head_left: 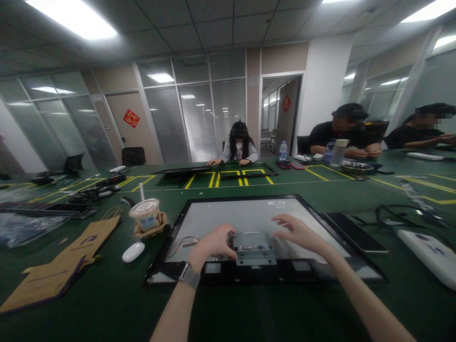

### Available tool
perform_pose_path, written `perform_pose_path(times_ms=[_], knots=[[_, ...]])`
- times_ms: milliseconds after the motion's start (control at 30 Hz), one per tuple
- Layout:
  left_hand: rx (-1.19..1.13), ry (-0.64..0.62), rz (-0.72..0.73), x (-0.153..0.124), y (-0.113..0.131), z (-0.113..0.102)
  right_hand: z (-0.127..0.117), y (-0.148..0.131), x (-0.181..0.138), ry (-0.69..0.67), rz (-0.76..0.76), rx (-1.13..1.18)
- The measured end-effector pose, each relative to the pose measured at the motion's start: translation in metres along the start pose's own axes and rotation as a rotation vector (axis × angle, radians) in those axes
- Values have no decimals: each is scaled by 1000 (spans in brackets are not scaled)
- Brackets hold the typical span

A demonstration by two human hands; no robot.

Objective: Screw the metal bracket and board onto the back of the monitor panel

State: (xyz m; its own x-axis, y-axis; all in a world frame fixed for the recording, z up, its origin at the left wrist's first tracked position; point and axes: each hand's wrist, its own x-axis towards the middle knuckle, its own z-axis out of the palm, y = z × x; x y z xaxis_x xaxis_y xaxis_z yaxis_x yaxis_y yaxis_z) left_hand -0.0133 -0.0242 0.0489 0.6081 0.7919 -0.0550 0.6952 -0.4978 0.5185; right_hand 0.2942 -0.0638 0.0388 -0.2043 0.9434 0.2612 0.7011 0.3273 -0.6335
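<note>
A flat monitor panel (221, 213) with a black frame and pale back lies on the green table in front of me. On its near middle sits a grey metal bracket box (253, 241) with video ports on its near side. My left hand (217, 242), with a watch on the wrist, grips the left end of this box between thumb and fingers. To the right of the box, my right hand (297, 232) hovers over the panel with fingers apart, holding nothing. Thin coloured wires (183, 243) lie on the panel to the left.
Left of the panel are an iced drink cup (145, 213), a white mouse (133, 252) and a brown paper bag (67, 259). A black phone-like slab (354, 231) and a white device (429, 254) lie at the right. Several people sit across the table (213, 190).
</note>
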Motion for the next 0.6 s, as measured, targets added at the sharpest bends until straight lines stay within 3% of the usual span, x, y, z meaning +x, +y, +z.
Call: perform_pose_path(times_ms=[100,200,333,400,467,600], knots=[[-63,11,7,-1,-3,0,-16,16,-2,212,173,-275],[-91,96,-32,0,1,1,-25,29,-9,123,377,-521],[-37,292,19,4,14,6,-26,34,-15,-44,454,-655],[12,358,51,7,21,10,-23,31,-12,-44,429,-687],[0,394,83,9,27,15,-17,24,-7,39,343,-649],[-426,420,137,15,40,31,11,-6,4,265,29,-293]])
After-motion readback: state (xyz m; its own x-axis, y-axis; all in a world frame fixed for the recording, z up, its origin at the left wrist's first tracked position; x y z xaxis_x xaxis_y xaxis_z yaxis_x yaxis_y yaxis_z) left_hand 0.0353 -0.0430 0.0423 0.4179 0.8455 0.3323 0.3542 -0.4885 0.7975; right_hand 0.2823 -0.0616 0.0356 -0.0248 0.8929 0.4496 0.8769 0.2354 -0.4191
